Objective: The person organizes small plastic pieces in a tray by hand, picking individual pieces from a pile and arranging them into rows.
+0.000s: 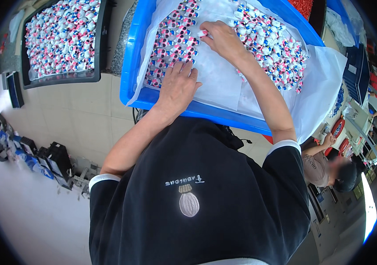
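A blue plastic tray (pixel 128 66) lined with a white sheet (pixel 218 84) lies before me. My right hand (pixel 223 40) pinches one small white and pink plastic figure (pixel 202 33) between thumb and fingers, above the bare middle of the sheet. My left hand (pixel 177 86) is flat with its fingers stretched out, fingertips at the near right edge of a block of figures set in rows (pixel 170 39). Those figures show pink, white, blue and dark parts. To the right, partly behind my right forearm, lies a loose heap of the same kind of figures (pixel 276 46).
A black tray (pixel 98 70) full of similar figures stands at the far left. Red small parts (pixel 302 6) lie beyond the blue tray. A translucent plastic sheet (pixel 323 84) hangs over its right rim. Another person (pixel 323 165) works at the right, near red trays.
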The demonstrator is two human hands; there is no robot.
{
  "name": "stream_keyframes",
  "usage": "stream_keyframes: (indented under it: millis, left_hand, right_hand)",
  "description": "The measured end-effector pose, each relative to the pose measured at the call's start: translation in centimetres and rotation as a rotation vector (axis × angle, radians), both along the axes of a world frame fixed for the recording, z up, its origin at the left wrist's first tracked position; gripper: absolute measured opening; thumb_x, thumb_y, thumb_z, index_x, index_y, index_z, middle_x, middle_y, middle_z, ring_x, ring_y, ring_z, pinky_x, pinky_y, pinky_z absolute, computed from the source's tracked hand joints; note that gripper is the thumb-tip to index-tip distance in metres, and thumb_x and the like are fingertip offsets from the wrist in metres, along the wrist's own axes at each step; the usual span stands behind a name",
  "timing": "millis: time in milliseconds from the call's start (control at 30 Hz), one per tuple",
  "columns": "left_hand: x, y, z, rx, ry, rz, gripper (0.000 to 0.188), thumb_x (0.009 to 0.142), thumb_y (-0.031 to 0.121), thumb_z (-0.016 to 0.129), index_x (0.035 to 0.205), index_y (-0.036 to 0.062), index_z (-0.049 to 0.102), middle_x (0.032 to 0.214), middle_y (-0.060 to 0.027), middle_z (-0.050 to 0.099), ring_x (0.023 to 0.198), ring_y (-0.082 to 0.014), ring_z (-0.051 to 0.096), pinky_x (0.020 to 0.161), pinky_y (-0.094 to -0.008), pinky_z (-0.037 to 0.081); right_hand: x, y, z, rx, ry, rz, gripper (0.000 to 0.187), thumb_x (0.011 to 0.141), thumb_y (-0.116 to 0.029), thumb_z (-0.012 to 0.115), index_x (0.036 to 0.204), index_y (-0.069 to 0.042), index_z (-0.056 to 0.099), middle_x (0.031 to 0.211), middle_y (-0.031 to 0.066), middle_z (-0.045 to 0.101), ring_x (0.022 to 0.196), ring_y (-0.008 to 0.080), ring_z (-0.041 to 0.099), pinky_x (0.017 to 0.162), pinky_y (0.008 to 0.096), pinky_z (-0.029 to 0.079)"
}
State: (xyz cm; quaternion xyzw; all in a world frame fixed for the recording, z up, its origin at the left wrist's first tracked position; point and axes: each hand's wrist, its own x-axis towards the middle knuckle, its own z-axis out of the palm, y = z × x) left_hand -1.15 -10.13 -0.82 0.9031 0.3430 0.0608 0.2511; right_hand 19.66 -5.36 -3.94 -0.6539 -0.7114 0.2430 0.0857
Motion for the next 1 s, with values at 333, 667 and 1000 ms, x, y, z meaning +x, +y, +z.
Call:
stream_keyframes:
  millis: [333, 667, 1000]
  left_hand:
    - [-0.3, 0.1, 0.1, -0.008, 0.010, 0.009, 0.031, 0.080, 0.022, 0.069, 0.099, -0.0026, 0.066, 0.115, -0.0154, 0.059, 0.109, -0.0315, 0.052, 0.085, -0.0421, 0.043]
    - [-0.5, 0.2, 0.3, -0.064, 0.067, -0.007, 0.033, 0.084, 0.023, 0.067, 0.107, -0.0005, 0.064, 0.119, -0.0136, 0.059, 0.113, -0.0296, 0.051, 0.088, -0.0422, 0.043]
    - [-0.5, 0.4, 0.4, -0.078, 0.077, -0.016, 0.033, 0.084, 0.023, 0.067, 0.107, -0.0005, 0.064, 0.119, -0.0136, 0.058, 0.114, -0.0298, 0.051, 0.089, -0.0422, 0.043]
  right_hand:
    - [-0.8, -0.2, -1.2, 0.142, 0.152, -0.029, 0.028, 0.084, -0.017, 0.066, 0.109, -0.004, 0.065, 0.096, 0.0133, 0.066, 0.093, 0.0297, 0.061, 0.081, 0.0388, 0.049]
    - [3.8, -2.2, 2.9, 0.371, -0.459, -0.188, 0.026, 0.073, -0.015, 0.073, 0.097, -0.006, 0.068, 0.090, 0.0107, 0.064, 0.093, 0.0278, 0.060, 0.079, 0.0398, 0.051]
    - [2.4, -1.8, 2.7, 0.443, -0.309, -0.176, 0.026, 0.072, -0.008, 0.069, 0.096, -0.004, 0.061, 0.090, 0.0131, 0.065, 0.090, 0.0303, 0.061, 0.075, 0.0410, 0.052]
